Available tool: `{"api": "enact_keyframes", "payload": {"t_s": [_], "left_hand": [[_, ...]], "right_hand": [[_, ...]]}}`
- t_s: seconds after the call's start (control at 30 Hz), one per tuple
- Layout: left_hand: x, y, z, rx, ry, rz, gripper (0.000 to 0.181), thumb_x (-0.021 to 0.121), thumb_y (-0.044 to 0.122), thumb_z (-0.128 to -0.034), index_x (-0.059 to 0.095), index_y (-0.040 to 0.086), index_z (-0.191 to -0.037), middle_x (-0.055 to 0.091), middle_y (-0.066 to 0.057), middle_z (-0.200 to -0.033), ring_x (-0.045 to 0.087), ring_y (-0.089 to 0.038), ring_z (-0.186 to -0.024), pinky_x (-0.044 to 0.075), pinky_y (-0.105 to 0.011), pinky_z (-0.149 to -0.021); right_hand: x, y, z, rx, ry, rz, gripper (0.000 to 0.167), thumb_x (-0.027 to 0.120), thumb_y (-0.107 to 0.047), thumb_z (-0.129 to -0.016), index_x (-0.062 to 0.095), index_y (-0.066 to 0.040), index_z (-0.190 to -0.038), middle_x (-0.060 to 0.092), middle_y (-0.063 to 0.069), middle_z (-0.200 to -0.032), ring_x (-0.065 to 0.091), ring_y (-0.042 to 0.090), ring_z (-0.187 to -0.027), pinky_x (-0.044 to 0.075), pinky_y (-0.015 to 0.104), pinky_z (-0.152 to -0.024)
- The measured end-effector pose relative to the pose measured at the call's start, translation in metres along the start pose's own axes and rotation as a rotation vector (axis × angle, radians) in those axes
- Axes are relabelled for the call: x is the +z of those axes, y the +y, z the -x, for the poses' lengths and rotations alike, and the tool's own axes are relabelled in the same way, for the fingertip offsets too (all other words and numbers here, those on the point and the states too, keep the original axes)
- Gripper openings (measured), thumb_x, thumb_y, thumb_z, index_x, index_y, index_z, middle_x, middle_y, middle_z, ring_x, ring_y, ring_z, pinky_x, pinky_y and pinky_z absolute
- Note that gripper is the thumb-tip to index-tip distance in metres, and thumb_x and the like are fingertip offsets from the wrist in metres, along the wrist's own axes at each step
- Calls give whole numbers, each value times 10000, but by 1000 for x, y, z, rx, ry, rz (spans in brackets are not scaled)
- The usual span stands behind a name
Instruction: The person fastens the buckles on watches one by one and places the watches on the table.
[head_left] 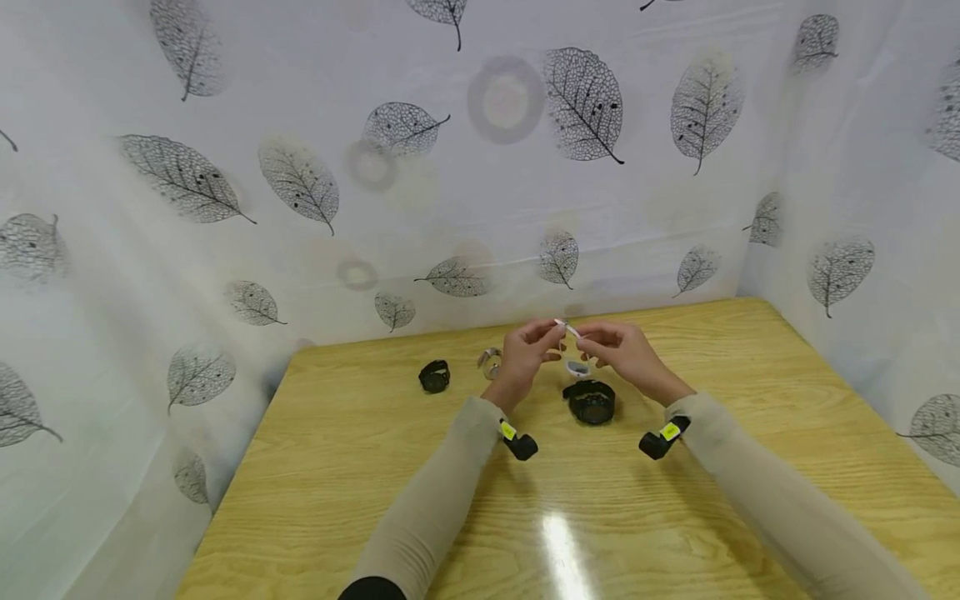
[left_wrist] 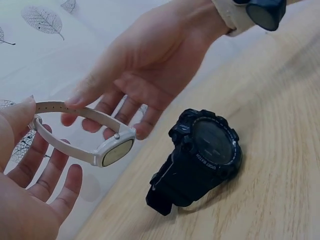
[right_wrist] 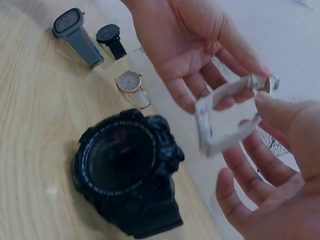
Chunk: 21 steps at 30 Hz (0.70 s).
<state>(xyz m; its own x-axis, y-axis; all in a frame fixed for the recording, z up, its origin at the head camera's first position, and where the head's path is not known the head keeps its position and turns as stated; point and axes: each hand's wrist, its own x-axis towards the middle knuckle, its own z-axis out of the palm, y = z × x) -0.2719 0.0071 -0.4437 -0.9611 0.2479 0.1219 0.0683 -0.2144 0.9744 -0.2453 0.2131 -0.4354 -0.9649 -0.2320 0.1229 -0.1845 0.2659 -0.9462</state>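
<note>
A white wristwatch with a pale strap hangs in a loop above the table, its face pointing down and outward. My left hand pinches the strap near the buckle between thumb and fingers. On the same strap, my right hand pinches the holed part with thumb and forefinger; its other fingers are spread loosely. From the right wrist view, the white case appears side-on, slightly blurred. Just below both hands, a chunky black sport watch rests on the table; its round dial shows large in the right wrist view.
A small black watch stands on the wooden table to the left. Close behind my left hand sits a round white-faced watch with a gold-toned rim. A grey square-faced watch is farther off. Leaf-patterned curtain borders the table.
</note>
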Motion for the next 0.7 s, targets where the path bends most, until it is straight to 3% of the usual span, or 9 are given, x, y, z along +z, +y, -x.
{"api": "enact_keyframes", "payload": {"t_s": [0.13, 0.23, 0.37, 0.47, 0.7], "left_hand": [[-4, 1, -1, 0, 18, 34, 233, 729, 176, -984, 739, 3, -1139, 684, -301, -1174, 709, -169, -830, 623, -420, -822], [-7, 2, -1, -3, 16, 37, 211, 730, 170, -983, 738, 5, -1114, 688, -298, -1158, 713, -171, -825, 621, -425, -826], [-10, 3, 1, -13, 1, 27, 200, 731, 165, -981, 735, 11, -1109, 733, -193, -1070, 711, -172, -834, 595, -511, -889], [-10, 3, 4, -19, -17, 1, 203, 742, 165, -973, 741, 11, -1105, 744, -121, -1012, 703, -174, -837, 599, -500, -884], [-7, -1, 8, -10, -63, -86, 209, 761, 221, -962, 776, 45, -1072, 728, -203, -1050, 672, -158, -839, 621, -409, -824]], "right_hand": [[-2, 3, 3, -1, -26, -35, 444, 682, -284, -1018, 623, 7, -1348, 719, 93, -1093, 690, 245, -974, 599, 485, -847], [-1, 6, 3, -11, -17, -66, 415, 676, -282, -1022, 635, -11, -1334, 717, 70, -1103, 693, 234, -977, 603, 457, -851], [1, 8, 3, -25, 1, -74, 398, 665, -270, -1029, 641, -7, -1327, 722, 54, -1087, 694, 226, -958, 603, 472, -849], [3, 7, 3, -36, 5, -53, 408, 659, -259, -1033, 638, 14, -1335, 718, 103, -1114, 691, 222, -935, 598, 505, -847], [8, 5, 0, -68, 2, 5, 356, 674, -292, -1022, 696, -73, -1302, 671, 152, -1284, 668, 394, -1023, 604, 477, -834]]}}
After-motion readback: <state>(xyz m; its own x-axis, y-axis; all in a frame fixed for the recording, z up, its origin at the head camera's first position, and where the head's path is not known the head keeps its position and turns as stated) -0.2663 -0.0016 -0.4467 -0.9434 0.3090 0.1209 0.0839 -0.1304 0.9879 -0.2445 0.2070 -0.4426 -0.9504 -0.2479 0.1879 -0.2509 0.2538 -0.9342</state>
